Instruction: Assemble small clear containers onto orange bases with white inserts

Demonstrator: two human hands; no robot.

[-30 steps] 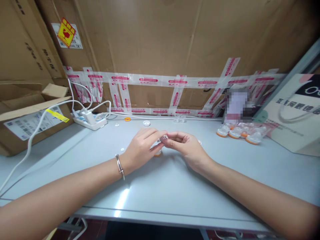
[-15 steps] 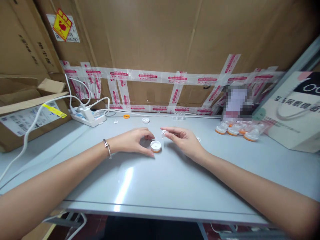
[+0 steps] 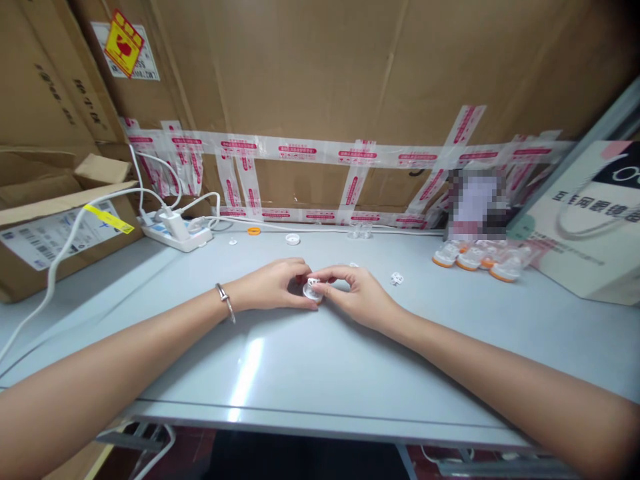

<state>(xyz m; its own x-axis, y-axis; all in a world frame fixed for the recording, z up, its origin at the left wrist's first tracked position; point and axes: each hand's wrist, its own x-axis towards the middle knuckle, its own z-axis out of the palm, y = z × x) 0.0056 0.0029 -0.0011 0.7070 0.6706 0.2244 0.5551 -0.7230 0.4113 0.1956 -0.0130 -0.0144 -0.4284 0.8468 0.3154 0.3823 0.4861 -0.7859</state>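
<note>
A round white cup with an orange base (image 3: 311, 295) stands on the grey table, and my left hand (image 3: 283, 283) is curled round its left side, thumb in front and fingers behind. Pinched between the thumb and fingers of my right hand (image 3: 357, 293) is a small white openwork plastic part (image 3: 313, 283). That part is at the cup's mouth; whether it rests inside the cup I cannot tell. Right of my right hand lies a similar white openwork part (image 3: 397, 278). Another small white piece (image 3: 354, 265) shows just behind that hand.
At the back lie an orange ring (image 3: 254, 231), a white round cap (image 3: 293, 239), a tiny white piece (image 3: 233, 242) and clear plastic pieces (image 3: 360, 231). Several clear domed pieces with orange bases (image 3: 470, 259) stand right. A power strip (image 3: 177, 233) with cables and an open carton (image 3: 65, 220) are left.
My right hand has brought the white openwork part left and down to the cup's mouth. My left hand has moved slightly right and closed in on the cup.
</note>
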